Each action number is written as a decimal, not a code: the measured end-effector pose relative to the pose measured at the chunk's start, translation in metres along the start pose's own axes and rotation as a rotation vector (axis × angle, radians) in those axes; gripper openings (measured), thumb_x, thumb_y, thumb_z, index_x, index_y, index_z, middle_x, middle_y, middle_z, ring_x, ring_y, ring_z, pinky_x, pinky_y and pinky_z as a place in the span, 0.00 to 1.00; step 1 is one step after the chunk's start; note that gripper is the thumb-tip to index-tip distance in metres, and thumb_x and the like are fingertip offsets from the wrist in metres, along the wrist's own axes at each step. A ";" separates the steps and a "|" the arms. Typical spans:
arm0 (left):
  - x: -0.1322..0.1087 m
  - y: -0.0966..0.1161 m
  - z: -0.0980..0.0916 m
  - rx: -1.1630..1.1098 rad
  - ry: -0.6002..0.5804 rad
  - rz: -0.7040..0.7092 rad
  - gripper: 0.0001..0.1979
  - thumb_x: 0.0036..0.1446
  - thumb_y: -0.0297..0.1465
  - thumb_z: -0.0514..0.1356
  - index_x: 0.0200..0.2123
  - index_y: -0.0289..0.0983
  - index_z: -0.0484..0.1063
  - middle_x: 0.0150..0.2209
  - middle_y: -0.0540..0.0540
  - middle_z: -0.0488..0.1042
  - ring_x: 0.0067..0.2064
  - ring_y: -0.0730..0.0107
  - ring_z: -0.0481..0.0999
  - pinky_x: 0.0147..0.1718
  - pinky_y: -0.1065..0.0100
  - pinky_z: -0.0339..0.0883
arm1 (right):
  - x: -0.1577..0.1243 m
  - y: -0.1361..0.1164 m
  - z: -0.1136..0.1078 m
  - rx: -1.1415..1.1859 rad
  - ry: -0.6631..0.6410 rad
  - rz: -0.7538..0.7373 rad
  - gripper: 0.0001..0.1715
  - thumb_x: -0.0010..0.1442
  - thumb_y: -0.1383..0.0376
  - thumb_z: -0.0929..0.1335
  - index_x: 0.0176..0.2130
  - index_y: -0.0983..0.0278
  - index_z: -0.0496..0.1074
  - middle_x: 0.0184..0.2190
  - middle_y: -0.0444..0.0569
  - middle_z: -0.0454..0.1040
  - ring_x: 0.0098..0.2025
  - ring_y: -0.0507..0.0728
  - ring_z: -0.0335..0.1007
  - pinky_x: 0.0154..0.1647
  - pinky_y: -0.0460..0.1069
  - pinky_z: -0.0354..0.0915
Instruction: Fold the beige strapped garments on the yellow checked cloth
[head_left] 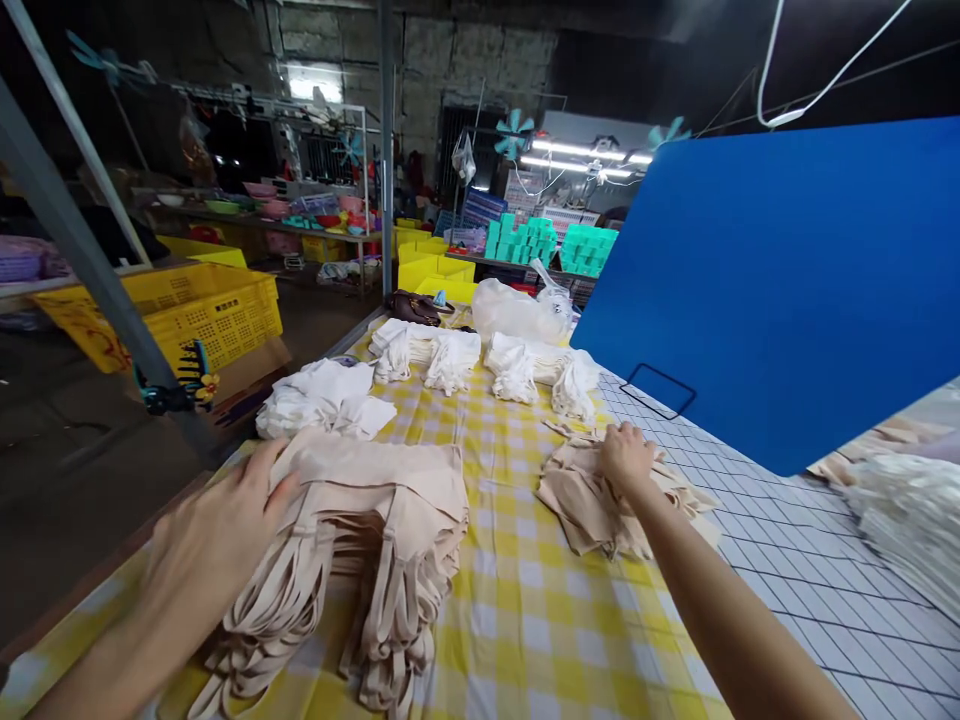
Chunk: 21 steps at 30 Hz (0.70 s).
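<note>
A neat stack of beige strappy tops (397,470) lies in front of me, its bunched thin straps hanging toward me. My left hand (217,520) rests against the stack's left edge, thumb and fingers apart on the cloth. To the right, my right hand (626,460) reaches down onto a loose, crumpled pile of beige tops (577,495). Its fingers are curled into the fabric, and their tips are hidden. Behind the beige stack sits a rumpled heap of white garments (322,395). Farther back lie two stacks of white strappy tops (431,350).
A yellow checked cloth (502,600) covers the table. At right, a large blue board (780,280) leans over a white grid-patterned surface (787,560). A metal post (97,230) and yellow crate (210,315) stand left. A plastic bag (517,310) and dark handbag (416,307) sit at the far end.
</note>
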<state>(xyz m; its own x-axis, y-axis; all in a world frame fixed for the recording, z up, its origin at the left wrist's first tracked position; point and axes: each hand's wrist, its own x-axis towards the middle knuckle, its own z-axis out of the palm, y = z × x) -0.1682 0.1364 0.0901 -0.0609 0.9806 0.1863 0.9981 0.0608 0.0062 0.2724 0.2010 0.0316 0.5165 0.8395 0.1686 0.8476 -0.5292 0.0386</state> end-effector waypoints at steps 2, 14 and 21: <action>-0.014 0.004 0.008 -0.073 0.054 0.037 0.24 0.58 0.40 0.42 0.52 0.39 0.64 0.34 0.43 0.78 0.31 0.54 0.76 0.27 0.62 0.64 | 0.012 0.022 -0.001 0.000 -0.058 0.092 0.15 0.56 0.68 0.62 0.41 0.72 0.72 0.44 0.67 0.69 0.48 0.69 0.63 0.42 0.58 0.56; -0.054 0.091 0.021 -0.735 -0.201 0.312 0.17 0.55 0.39 0.49 0.45 0.44 0.69 0.24 0.51 0.73 0.24 0.68 0.71 0.25 0.70 0.60 | -0.025 0.061 -0.044 0.388 0.235 0.059 0.19 0.54 0.58 0.60 0.26 0.66 0.74 0.19 0.49 0.71 0.25 0.56 0.64 0.23 0.47 0.52; -0.098 0.168 0.041 -1.125 -0.568 0.593 0.25 0.52 0.35 0.57 0.55 0.42 0.61 0.39 0.45 0.72 0.33 0.69 0.72 0.34 0.68 0.66 | -0.107 0.038 -0.113 1.241 0.005 -0.107 0.22 0.44 0.48 0.69 0.25 0.64 0.71 0.21 0.45 0.70 0.21 0.52 0.63 0.18 0.46 0.57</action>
<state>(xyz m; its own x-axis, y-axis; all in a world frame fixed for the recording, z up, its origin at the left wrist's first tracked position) 0.0052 0.0579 0.0330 0.6445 0.7643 0.0210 0.3271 -0.3004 0.8960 0.2354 0.0776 0.1265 0.4400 0.8691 0.2260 0.4291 0.0176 -0.9031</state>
